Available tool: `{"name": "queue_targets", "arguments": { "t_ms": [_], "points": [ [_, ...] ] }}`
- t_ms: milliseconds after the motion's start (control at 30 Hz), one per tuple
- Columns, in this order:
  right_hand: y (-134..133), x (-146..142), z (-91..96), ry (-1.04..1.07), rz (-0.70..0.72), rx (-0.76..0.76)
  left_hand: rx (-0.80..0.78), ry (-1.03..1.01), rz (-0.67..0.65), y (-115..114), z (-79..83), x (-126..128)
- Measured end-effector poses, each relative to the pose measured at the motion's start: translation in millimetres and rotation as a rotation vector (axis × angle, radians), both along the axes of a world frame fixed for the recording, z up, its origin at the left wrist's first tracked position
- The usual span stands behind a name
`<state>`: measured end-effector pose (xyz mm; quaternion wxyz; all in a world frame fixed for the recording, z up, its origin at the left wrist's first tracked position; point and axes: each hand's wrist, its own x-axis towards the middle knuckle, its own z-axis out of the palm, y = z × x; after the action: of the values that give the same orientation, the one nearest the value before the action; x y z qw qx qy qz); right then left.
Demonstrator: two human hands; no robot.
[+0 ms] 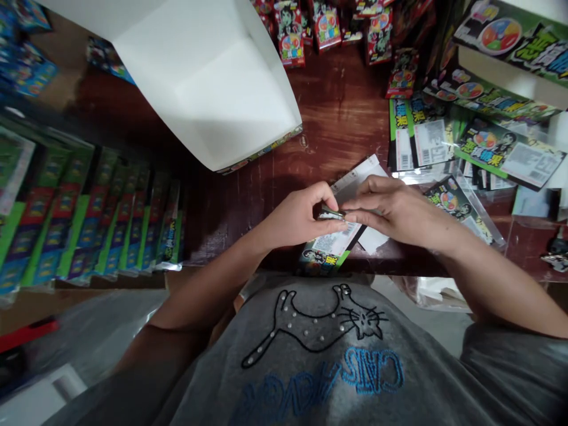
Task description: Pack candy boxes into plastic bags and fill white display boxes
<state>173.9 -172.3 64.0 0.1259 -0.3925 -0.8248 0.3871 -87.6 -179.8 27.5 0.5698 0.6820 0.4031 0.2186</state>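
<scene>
Small dark piece [331,214]: between the hands, above the worktop [248,183]; its handling judged unfinished.
Left hand [296,214]: fingers and thumb grasping the piece's left part.
Right hand [394,212]: fingers pinching its right end.
Printed card [322,260]: below the hands, at the near edge.
Packaged strips [55,219]: rowed at left; seemingly finished.
Flat cards [486,148]: overlapping at right; apparently remaining.

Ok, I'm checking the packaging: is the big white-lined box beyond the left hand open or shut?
Open: the white-lined box shows its pale inner walls and the creases between them.
</scene>
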Motion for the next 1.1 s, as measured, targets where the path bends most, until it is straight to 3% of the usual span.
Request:
{"name": "queue_targets", "arguments": {
  "t_ms": [167, 267, 333, 467, 567, 633, 733, 800, 867, 967, 1100],
  "points": [
    [94, 39, -22.8, -0.249, 0.090, 0.248, -0.037, 0.055, -0.173, 23, 18.6, -27],
    [136, 48, -45.0, -0.320, 0.301, 0.192, -0.076, 0.038, -0.245, 43, 30.9, -54],
    [143, 48, -51.0, -0.279, 0.351, 0.137, -0.060, -0.004, -0.159, 47, 37.2, -73],
    [114, 49, -33.6, -0.091, 0.139, 0.068, -0.132, -0.187, 0.210, 21, 32.3, -101],
    [75, 52, -18.2, 0.179, -0.197, -0.073, -0.139, -0.246, 0.479, -18, 8.8, -104],
    [49, 47, -18.6, 0.323, -0.440, -0.155, -0.140, -0.261, 0.568, -44, -12.0, -97],
    [13, 24, -31.8, 0.336, -0.665, -0.006, -0.185, -0.237, 0.586, -78, -39.6, -78],
    [-8, 1, -40.4, 0.239, -0.677, 0.150, -0.216, -0.219, 0.553, -96, -49.7, -64],
    [-27, -23, -43.8, 0.127, -0.609, 0.202, -0.232, -0.205, 0.472, -105, -51.6, -54],
    [-43, -52, -41.3, 0.111, -0.549, 0.131, -0.173, -0.166, 0.330, -96, -42.7, -48],
    [-56, -70, -46.0, 0.313, -0.648, 0.071, -0.009, -0.197, 0.375, -59, -28.0, -40]
  ]
}}
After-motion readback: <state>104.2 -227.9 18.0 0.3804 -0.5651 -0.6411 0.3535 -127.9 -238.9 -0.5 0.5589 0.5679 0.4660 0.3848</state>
